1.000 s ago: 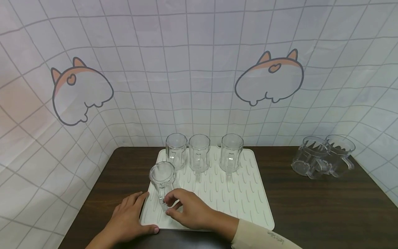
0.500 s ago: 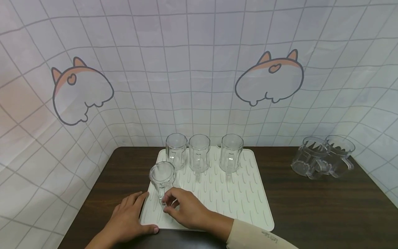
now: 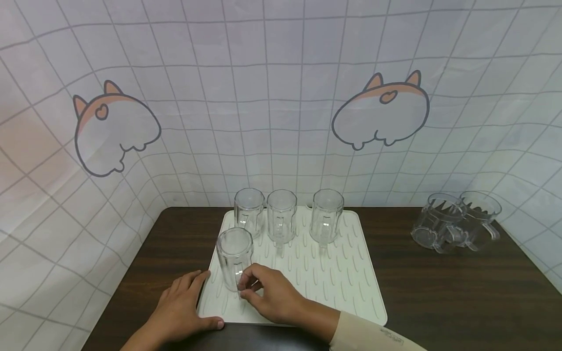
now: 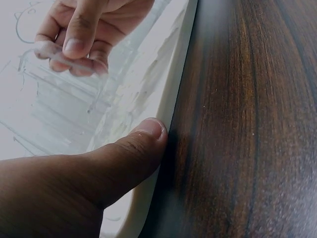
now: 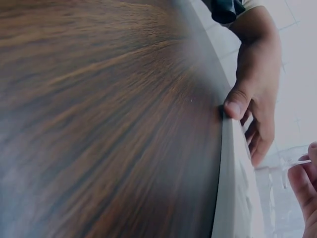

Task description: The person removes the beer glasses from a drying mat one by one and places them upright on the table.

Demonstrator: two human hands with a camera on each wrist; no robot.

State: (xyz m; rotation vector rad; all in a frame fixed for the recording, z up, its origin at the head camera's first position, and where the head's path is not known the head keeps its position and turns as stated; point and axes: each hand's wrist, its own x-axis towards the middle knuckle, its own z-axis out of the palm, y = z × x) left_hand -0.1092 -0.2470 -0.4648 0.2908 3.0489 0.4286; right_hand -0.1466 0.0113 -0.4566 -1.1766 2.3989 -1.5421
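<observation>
Head view: a mug (image 3: pixel 231 263) is standing at the front left of the mat (image 3: pixel 347 278), its handle (image 3: pixel 239 275) facing the right hand (image 3: pixel 274 295).
Grip: the right hand's fingers are pinching that handle, thumb nearly meeting the others, presumably because it is offering a surer hold than the smooth walls.
Left hand (image 3: pixel 180 306): its fingers are spreading loosely, holding nothing; it is resting at the mat's front left corner, thumb on the front edge, likely for keeping the mat from sliding.
Three mugs (image 3: pixel 281 217): these are standing along the mat's back, two close together, one apart to their right, apparently for leaving the front free.
Two mugs (image 3: pixel 456 222): these are standing on the table (image 3: pixel 439 297), well right of the mat; whether they are touching, I cannot tell.
</observation>
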